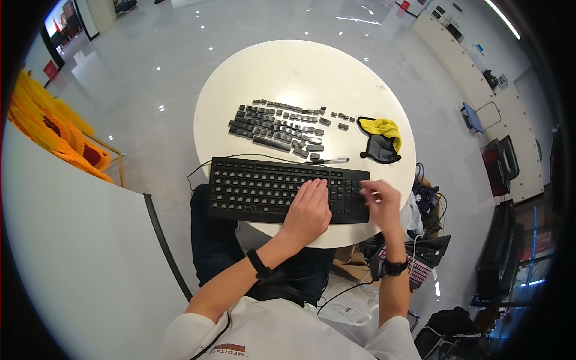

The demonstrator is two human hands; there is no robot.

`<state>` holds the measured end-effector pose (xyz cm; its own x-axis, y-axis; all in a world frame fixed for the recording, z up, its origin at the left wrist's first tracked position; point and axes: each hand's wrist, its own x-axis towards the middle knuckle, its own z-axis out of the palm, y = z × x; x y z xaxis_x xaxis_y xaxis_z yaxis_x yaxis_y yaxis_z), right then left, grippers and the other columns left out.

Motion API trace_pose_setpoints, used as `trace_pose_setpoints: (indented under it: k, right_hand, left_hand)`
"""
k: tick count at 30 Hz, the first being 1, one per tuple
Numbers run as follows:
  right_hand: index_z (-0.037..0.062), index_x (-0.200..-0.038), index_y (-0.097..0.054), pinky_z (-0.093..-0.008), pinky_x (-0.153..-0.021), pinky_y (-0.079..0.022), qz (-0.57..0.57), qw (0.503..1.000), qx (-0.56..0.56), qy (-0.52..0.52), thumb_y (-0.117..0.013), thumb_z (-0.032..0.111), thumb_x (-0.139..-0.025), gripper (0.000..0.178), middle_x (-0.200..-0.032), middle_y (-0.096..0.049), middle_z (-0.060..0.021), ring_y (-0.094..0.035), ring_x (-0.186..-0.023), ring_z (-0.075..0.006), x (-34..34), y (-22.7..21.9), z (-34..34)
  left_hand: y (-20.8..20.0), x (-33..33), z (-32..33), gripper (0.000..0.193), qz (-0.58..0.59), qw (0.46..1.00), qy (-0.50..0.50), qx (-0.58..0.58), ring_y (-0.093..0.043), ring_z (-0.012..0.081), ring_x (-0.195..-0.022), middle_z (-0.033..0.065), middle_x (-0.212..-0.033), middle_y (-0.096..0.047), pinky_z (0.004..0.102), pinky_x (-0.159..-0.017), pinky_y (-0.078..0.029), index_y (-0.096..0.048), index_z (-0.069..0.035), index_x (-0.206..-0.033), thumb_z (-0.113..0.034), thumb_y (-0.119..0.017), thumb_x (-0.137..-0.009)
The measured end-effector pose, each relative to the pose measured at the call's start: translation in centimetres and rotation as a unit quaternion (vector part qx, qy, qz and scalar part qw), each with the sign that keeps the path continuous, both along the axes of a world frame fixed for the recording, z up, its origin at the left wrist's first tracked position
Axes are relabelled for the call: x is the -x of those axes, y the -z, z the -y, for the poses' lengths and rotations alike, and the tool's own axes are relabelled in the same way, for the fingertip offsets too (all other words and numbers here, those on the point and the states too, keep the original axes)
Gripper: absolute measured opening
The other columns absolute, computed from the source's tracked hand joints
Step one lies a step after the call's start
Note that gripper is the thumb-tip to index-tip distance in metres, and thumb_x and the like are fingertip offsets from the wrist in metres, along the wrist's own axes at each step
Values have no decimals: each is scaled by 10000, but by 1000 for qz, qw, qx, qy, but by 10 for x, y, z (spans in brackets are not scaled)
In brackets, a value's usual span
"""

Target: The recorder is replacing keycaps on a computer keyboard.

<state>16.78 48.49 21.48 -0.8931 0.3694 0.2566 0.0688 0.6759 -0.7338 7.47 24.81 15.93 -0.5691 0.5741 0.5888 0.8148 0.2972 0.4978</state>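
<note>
L hand, fingers out flat, should brace kb firmly; R hand, curled, can't tell if gripping, best works numpad straight-on.

- Counter: the keyboard lies at 6 to 7 o'clock, its near left corner past the rim.
- Keycaps lie in rows around the counter's middle, at the keyboard's 12 o'clock.
- Pen: between keycaps and keyboard.
- Cloth: 3 o'clock, right of the keycaps.
- Cable: along the keyboard's far edge, leaving the counter at 8 o'clock.
- Left hand: on the keyboard, toward its 4 o'clock.
- Right hand: at the keyboard's 3 o'clock end.
</note>
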Motion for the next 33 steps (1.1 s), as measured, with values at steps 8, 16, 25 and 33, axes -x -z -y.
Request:
trace_pose_setpoints:
  k: [8, 16, 25, 33]
  right_hand:
    - [6, -1169, -818, -377, -735, -612, -23, 991, -127, -46, -832, -79, -941, 244, -1019, -782, -165, -770, -827, -338, 5, -8, 51]
    - [4, -1168, -806, -418, -796, -629, -39, 985, -160, -53, -805, -93, -942, 246, -1059, -769, -166, -770, -939, -356, 10, 0, 52]
    - [3, -1219, -776, -427, -813, -655, -26, 953, -282, -110, -761, -117, -866, 373, -1066, -758, -155, -766, -968, -355, 16, -8, 56]
    - [18, -1166, -807, -414, -833, -625, -16, 966, -225, -123, -808, -86, -863, 320, -1137, -725, -144, -722, -971, -325, 19, -1, 41]
  left_hand:
    - [-4, 0, 1, 470, 0, 1000, 16, 9, -629, 444, -1444, 266, -1533, -684, 564, -1290, -458, -747, 109, -1359, -90, -751, -934]
    - [-3, -2, 2, 475, -18, 998, 25, 47, -593, 443, -1481, 228, -1543, -692, 590, -1305, -432, -748, 107, -1371, -116, -744, -952]
    - [0, -4, 3, 480, -45, 996, 28, 67, -580, 479, -1486, 228, -1553, -686, 616, -1312, -425, -759, 106, -1367, -120, -752, -944]
    - [0, -4, 3, 532, -48, 996, 32, 72, -574, 491, -1490, 231, -1575, -670, 635, -1314, -416, -742, 82, -1423, -126, -756, -933]
